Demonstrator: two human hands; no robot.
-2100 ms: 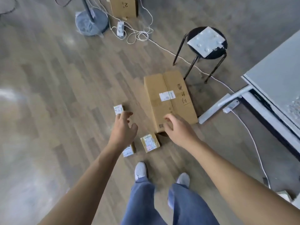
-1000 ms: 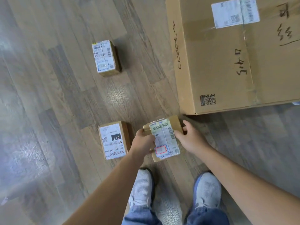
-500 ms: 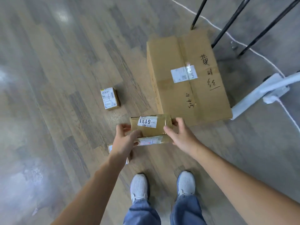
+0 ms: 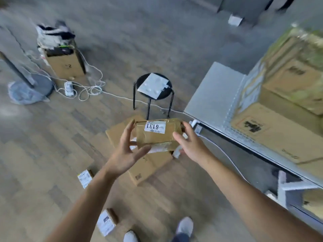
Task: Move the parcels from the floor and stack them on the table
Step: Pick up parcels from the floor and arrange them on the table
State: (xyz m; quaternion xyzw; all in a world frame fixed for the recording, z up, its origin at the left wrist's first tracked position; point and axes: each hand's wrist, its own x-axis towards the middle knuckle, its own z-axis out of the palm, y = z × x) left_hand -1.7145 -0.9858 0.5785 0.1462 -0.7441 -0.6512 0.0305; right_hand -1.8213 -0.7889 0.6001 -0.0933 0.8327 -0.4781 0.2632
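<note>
A small brown taped parcel [image 4: 158, 135] with a white label reading 6131 is held in the air between both hands. My left hand [image 4: 128, 151] grips its left end, thumb under the front edge. My right hand [image 4: 189, 144] grips its right end. Below it a large cardboard box [image 4: 145, 166] lies on the wooden floor. Two small labelled parcels, one [image 4: 85, 178] left of the big box and another [image 4: 107, 222] near my feet, also lie on the floor. The grey table [image 4: 215, 95] stands at the right.
Large cardboard boxes [image 4: 272, 130] fill the right part of the table. A black stool [image 4: 153, 89] with a grey pad stands beyond the big box. White cables [image 4: 87, 88], a power strip, a stand base [image 4: 29, 89] and a filled carton [image 4: 64, 63] lie at the back left.
Both hands picked the small parcel off the floor and raised it. The view has swung up and right, so the table and its boxes have come into view.
</note>
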